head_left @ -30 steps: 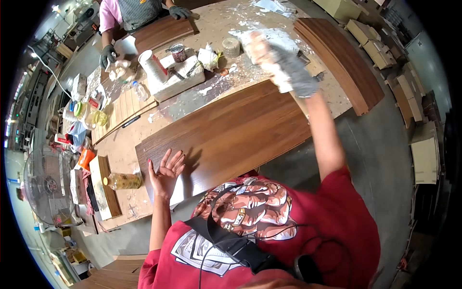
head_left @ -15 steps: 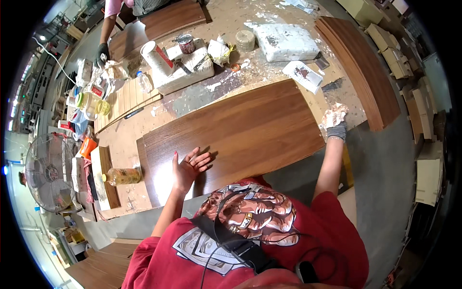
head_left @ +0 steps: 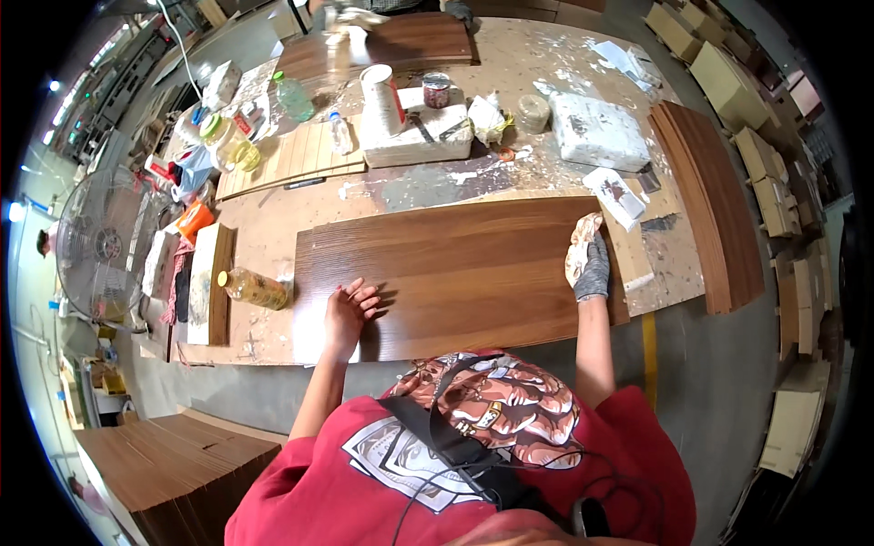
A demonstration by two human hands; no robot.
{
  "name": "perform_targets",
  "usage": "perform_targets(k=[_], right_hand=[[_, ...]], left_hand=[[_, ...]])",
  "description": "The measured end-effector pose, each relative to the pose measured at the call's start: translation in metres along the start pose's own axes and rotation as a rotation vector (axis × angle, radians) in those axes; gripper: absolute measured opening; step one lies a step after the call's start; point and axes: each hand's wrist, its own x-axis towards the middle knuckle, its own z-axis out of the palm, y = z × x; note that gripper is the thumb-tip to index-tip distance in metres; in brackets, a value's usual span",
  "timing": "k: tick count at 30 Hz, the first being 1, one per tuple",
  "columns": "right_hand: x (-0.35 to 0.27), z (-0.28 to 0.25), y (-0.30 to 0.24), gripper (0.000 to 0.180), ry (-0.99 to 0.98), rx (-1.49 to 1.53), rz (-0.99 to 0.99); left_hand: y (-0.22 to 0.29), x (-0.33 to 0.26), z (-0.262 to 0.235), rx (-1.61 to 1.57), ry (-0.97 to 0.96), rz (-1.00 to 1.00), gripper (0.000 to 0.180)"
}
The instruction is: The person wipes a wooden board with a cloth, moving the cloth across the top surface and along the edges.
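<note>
A dark brown wood-grain panel (head_left: pixel 473 273) lies flat on the worktable in front of me. My right hand (head_left: pixel 594 273), in a grey glove, grips a crumpled, stained whitish rag (head_left: pixel 580 244) against the panel's right end. Over the panel's left part is my bare left hand (head_left: pixel 350 318), palm partly up. Its fingers are apart and loosely bent, with nothing in them. Whether that hand touches the surface I cannot tell. Just left of the panel, a bottle of amber liquid (head_left: pixel 255 289) lies tilted or leaning, yellow cap to the left.
Across the table a person handles a whitish cloth (head_left: pixel 353 20) over another brown panel (head_left: pixel 410 41). A wrapped white block (head_left: pixel 419 146) carries a paper roll (head_left: pixel 382 98) and a can (head_left: pixel 437 89). Brown boards (head_left: pixel 706 209) are stacked at right; a fan (head_left: pixel 105 241) stands left.
My right hand has brought the rag from beyond the panel's right edge onto its right end. My left hand stays over the panel. The other person has shifted over the far panel. The view has tilted.
</note>
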Motion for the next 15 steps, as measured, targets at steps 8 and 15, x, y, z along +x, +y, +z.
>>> perform_targets(k=[8,15], right_hand=[[0.019,-0.028,0.031,0.016,-0.378,0.192,0.459],[0.016,-0.013,0.052,0.025,-0.575,-0.205,0.337]], left_hand=[[0.001,0.004,-0.056,-0.258,0.089,0.058,0.048],[-0.002,0.017,-0.045,-0.322,0.012,0.041,0.049]])
